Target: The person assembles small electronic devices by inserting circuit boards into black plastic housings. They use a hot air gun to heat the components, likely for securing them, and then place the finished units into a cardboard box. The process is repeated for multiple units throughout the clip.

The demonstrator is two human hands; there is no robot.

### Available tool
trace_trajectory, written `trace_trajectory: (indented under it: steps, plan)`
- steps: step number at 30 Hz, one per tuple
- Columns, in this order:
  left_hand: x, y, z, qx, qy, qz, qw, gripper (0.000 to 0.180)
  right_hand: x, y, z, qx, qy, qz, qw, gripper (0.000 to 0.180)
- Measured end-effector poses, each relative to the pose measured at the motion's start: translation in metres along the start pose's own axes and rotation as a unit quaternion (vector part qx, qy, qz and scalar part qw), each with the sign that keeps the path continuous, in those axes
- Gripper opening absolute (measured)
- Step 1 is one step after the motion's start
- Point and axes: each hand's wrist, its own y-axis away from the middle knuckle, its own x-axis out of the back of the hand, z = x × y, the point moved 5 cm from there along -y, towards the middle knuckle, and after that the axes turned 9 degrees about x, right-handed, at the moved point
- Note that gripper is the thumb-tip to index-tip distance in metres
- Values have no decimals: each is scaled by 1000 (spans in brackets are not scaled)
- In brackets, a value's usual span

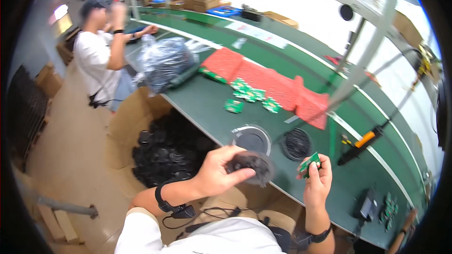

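Note:
My left hand (219,169) is closed round a round black plastic housing (252,167), its hollow side partly showing and its edge blurred. Between the thumb and fingers of my right hand (318,183) is a small green circuit board (309,163), held above the near edge of the workbench. Just beyond my hands, a round grey disc with a pale rim (252,141) lies on the green bench top. To its right rests a round black part with a ribbed or coiled face (296,144). Farther off, several green circuit boards (247,90) lie beside red bubble wrap (268,82).
A cardboard box (125,129) full of black plastic parts (169,148) stands left of the bench. An orange-and-black electric screwdriver (362,142) lies at right, near more boards (388,211). A plastic-wrapped bundle (167,61) sits near a co-worker (99,51) at the far left.

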Motion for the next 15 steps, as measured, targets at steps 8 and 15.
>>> trace_trajectory:
  steps: [8, 15]
  plan:
    - [-242, -63, -7, -75, 24, -207, 975, 37, 182, 80, -38, 2, 36, 278, 960, 17]
    - [-300, -136, -51, -60, -124, -214, 967, 39, 229, 84, -14, -55, 42, 323, 944, 24]
